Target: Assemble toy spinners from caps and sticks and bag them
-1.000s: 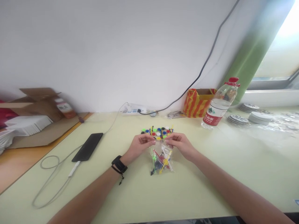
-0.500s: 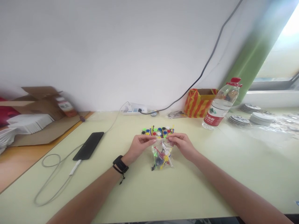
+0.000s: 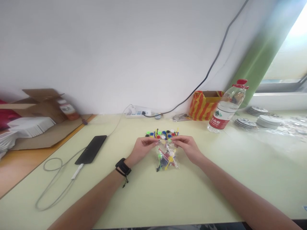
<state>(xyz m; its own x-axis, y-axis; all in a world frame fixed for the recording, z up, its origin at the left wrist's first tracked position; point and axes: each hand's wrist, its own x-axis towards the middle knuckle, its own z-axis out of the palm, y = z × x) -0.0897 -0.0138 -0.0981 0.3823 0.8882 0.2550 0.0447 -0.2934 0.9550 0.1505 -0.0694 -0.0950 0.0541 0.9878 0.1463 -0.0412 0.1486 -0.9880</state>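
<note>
A clear plastic bag [image 3: 167, 157] hangs low over the table with its top edge pinched at both corners. Inside it lie colourful plastic arrows and round pieces in red, yellow, white, green and dark blue. My left hand [image 3: 143, 148], a black watch on its wrist, grips the bag's left top corner between thumb and fingers. At the right top corner my right hand [image 3: 187, 147] pinches the bag the same way. Just beyond the fingers, several coloured discs and arrows [image 3: 163, 134] lie on the table, partly hidden by the hands.
A black phone [image 3: 91, 150] with a cable lies at left. Behind stand a power strip [image 3: 139, 113], a striped bag [image 3: 203, 107] and a water bottle [image 3: 223, 111]. Stacked discs [image 3: 269, 122] sit at right, a cardboard box [image 3: 45, 102] with white pieces at far left.
Both hands have shifted very slightly away from me, and the bag's bottom has risen a little with them. The other things stay in place.
</note>
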